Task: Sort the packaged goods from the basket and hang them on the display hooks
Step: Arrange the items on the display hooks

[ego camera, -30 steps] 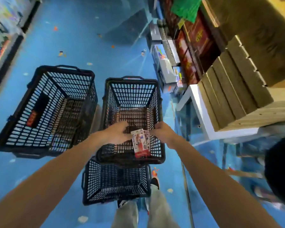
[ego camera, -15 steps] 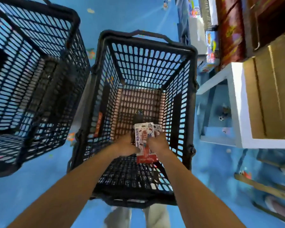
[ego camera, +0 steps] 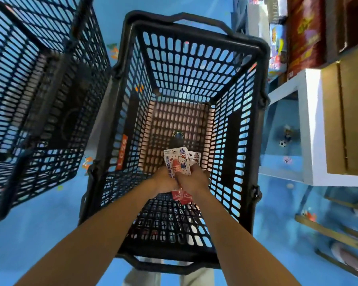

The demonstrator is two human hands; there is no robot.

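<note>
A tall black mesh basket [ego camera: 132,96] stands in front of me on the blue floor. Both my arms reach down into it. My left hand [ego camera: 164,181] and my right hand [ego camera: 194,179] are close together, and each grips the white and red cartoon-cat packages [ego camera: 177,161]. A second similar package [ego camera: 195,158] peeks out behind the first, on the right. A small dark object [ego camera: 177,137] lies on the basket's bottom beyond the packages. No display hooks show in this view.
A second black mesh basket [ego camera: 39,89] stands to the left, touching or nearly touching the first. On the right are a white shelf frame [ego camera: 310,129], wooden crates [ego camera: 347,112] and boxed goods [ego camera: 304,32]. Small toys [ego camera: 285,137] lie on the floor under the shelf.
My head has dropped closer over the middle basket. Both hands went deeper into it with the packages and drew together. The third basket near my feet has left the view.
</note>
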